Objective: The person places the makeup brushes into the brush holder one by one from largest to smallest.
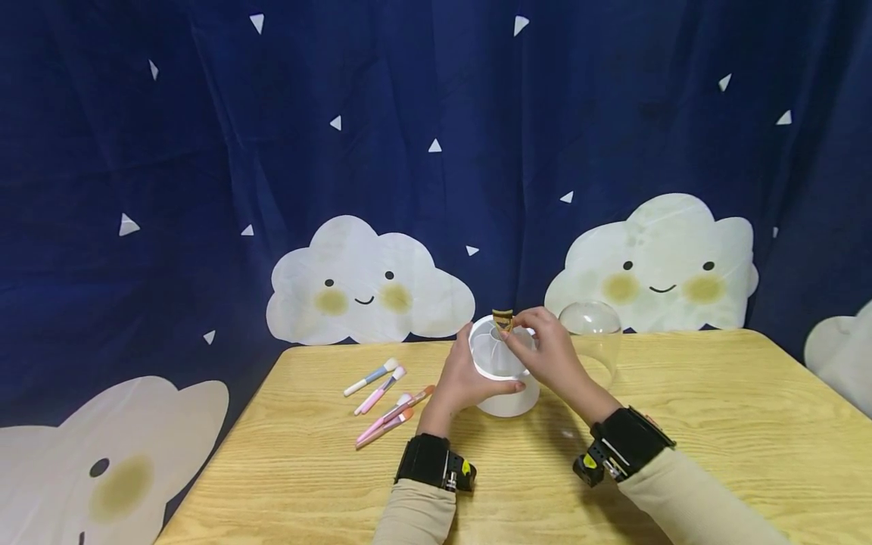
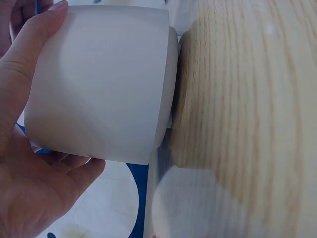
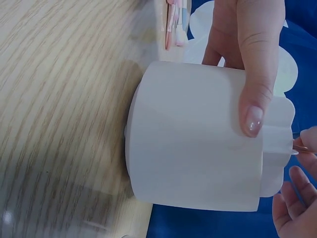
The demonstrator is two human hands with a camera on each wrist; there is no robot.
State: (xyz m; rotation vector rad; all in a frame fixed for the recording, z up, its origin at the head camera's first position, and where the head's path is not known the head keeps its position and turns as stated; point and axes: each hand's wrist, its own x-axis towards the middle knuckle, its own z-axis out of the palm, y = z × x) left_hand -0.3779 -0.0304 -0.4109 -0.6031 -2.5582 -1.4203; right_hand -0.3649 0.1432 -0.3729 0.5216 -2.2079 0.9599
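A white round holder (image 1: 509, 400) with an inner divided insert (image 1: 502, 362) stands on the table. My left hand (image 1: 466, 380) grips its side, the thumb along the near wall and the fingers round the far side. Over the open top, my right hand (image 1: 550, 354) pinches a small brown-and-gold piece (image 1: 502, 317) between thumb and fingers. Only a thin brownish edge of that piece shows in the right wrist view, by the scalloped rim of the insert (image 3: 278, 148). The left wrist view shows the plain outer wall of the holder (image 2: 99, 84).
A clear dome cover (image 1: 591, 322) stands behind my right hand. To the left of the holder lie several makeup brushes (image 1: 381, 393) with pink and blue handles. The wooden table (image 1: 736, 424) meets a dark blue curtain (image 1: 436, 189) printed with clouds at its back edge.
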